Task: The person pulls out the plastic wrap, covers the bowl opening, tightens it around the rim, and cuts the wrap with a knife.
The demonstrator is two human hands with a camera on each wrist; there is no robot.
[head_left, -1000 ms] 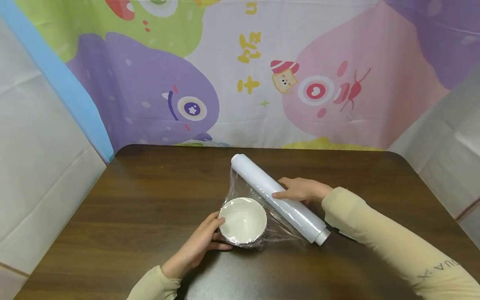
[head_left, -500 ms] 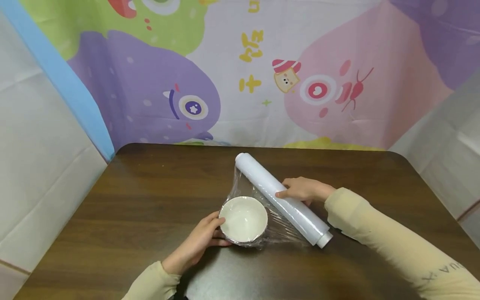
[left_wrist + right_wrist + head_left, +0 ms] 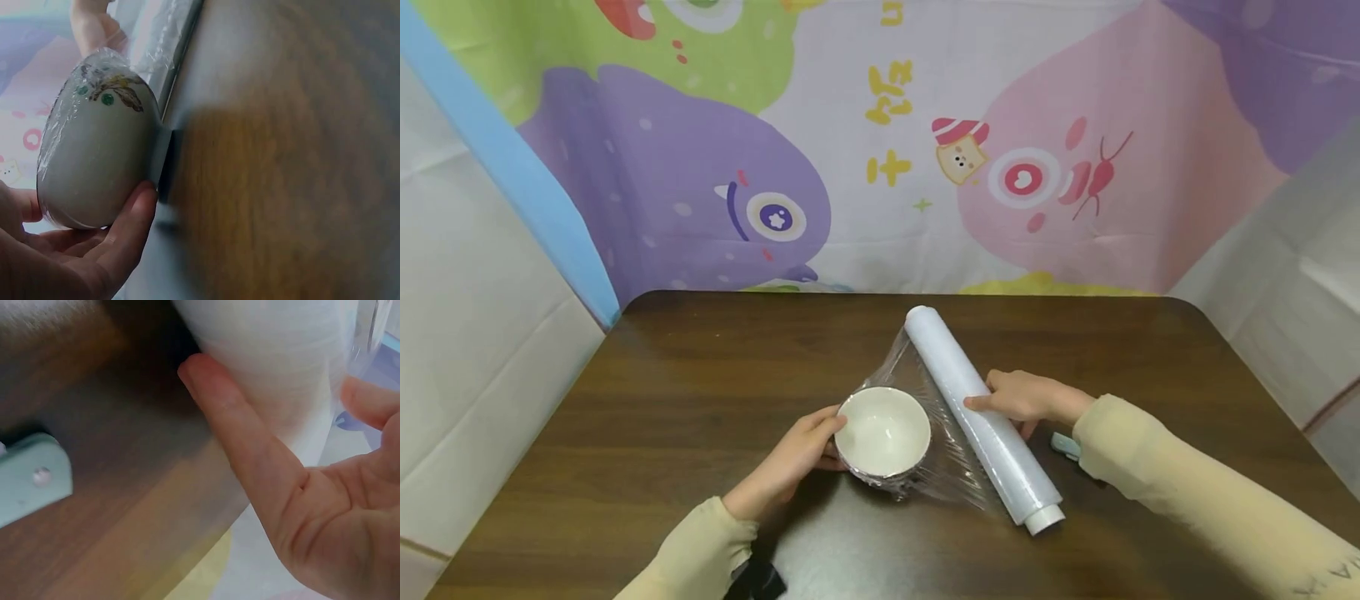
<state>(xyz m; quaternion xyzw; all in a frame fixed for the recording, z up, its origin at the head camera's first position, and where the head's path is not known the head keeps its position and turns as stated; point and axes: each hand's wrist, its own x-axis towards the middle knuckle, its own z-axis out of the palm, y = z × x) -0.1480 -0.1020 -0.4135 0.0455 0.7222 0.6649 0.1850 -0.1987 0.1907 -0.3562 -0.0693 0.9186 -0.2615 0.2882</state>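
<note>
A white bowl (image 3: 883, 432), its mouth facing up, has clear plastic wrap (image 3: 946, 467) stretched over it. My left hand (image 3: 801, 450) holds the bowl from the left, thumb at the rim and fingers beneath its side. In the left wrist view, a painted leaf and green dots show on the bowl's wall (image 3: 94, 150) through the film. My right hand (image 3: 1026, 398) grips the middle of the thick plastic wrap roll (image 3: 985, 421), which slants from back left to front right. Film runs from the roll to the bowl. In the right wrist view, thumb and fingers span the roll (image 3: 281, 369).
A pale green object with a rivet (image 3: 37, 478) lies on the brown table (image 3: 700, 400), partly under the right sleeve (image 3: 1195, 483). Something black (image 3: 758, 579) is at the left wrist. A cartoon-printed cloth (image 3: 880, 250) hangs behind the table's far edge.
The roll and my right hand have shifted right, away from the bowl, and the roll stands steeper. The film between is stretched wider, and more of the pale green object shows.
</note>
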